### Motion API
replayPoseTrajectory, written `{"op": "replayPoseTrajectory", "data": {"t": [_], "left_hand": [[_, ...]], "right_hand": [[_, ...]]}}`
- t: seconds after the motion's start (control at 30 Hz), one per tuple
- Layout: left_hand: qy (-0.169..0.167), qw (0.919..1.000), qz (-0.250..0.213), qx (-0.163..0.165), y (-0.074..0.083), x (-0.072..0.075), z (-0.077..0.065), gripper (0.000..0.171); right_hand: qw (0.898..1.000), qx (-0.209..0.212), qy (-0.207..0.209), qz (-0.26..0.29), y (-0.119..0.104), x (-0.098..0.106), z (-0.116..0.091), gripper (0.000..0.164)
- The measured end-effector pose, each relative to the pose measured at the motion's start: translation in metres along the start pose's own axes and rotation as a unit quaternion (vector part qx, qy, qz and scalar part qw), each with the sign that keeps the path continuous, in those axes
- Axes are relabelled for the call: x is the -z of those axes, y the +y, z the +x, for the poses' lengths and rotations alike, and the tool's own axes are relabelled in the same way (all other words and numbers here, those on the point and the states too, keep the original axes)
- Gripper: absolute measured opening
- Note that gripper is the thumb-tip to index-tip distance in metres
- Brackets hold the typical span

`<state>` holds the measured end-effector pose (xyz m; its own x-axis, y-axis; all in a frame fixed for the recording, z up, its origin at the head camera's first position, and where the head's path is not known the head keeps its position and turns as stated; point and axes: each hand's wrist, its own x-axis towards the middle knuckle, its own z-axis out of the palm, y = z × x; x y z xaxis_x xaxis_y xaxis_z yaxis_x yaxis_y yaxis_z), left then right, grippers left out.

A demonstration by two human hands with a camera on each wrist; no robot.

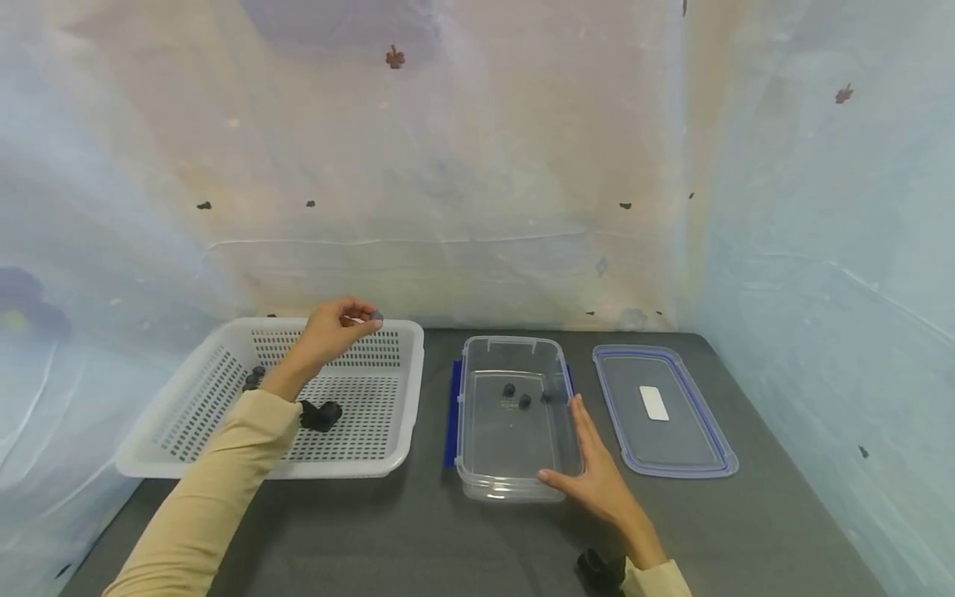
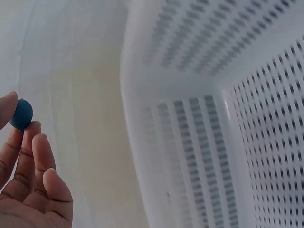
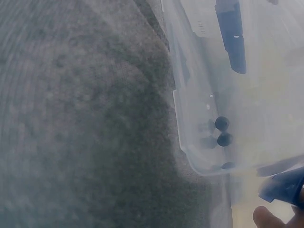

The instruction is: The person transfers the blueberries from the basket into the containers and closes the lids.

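Note:
My left hand [image 1: 334, 327] pinches a blueberry [image 2: 21, 114] between thumb and fingertips, raised above the far edge of a white perforated basket [image 1: 408, 398]. Several dark blueberries [image 1: 254, 378] lie at the basket's left side, partly hidden by my forearm. To the right stands a clear plastic container [image 1: 515, 460], uncovered, with a few blueberries [image 1: 525, 401] on its floor. My right hand [image 1: 599, 477] is at the container's right side, fingers extended along the wall and thumb at the near right corner. In the right wrist view its fingertips [image 3: 268, 218] show beside a blue latch [image 3: 285, 185].
A clear lid [image 1: 671, 444] with a blue seal and a white label lies flat to the right of the container. Another blue latch [image 1: 453, 414] hangs on the container's left side. The grey table [image 1: 358, 531] meets a sheet-covered wall [image 1: 477, 274] behind.

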<state>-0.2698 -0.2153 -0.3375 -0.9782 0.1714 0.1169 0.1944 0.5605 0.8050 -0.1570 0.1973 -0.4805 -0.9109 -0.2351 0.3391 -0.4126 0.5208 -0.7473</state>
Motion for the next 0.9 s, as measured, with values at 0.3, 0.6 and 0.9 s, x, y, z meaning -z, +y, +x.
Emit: {"op": "replayPoseTrajectory", "data": {"t": [0.3,0.6,0.9], "left_hand": [[-0.041,0.9978,-0.051,-0.013,0.029,-0.028,0.007,0.039],[-0.084,0.9917,-0.087,-0.044,0.066,-0.065,0.024,0.036],[-0.103,0.9875,-0.114,-0.039,0.077,-0.106,0.039,0.034]], "right_hand": [[1.0,0.004,0.0,0.007,0.0,0.0,-0.002,0.114],[1.0,-0.004,0.006,0.007,0.001,0.003,-0.001,0.113],[1.0,-0.008,0.009,0.002,0.003,0.002,-0.002,0.113]]}}
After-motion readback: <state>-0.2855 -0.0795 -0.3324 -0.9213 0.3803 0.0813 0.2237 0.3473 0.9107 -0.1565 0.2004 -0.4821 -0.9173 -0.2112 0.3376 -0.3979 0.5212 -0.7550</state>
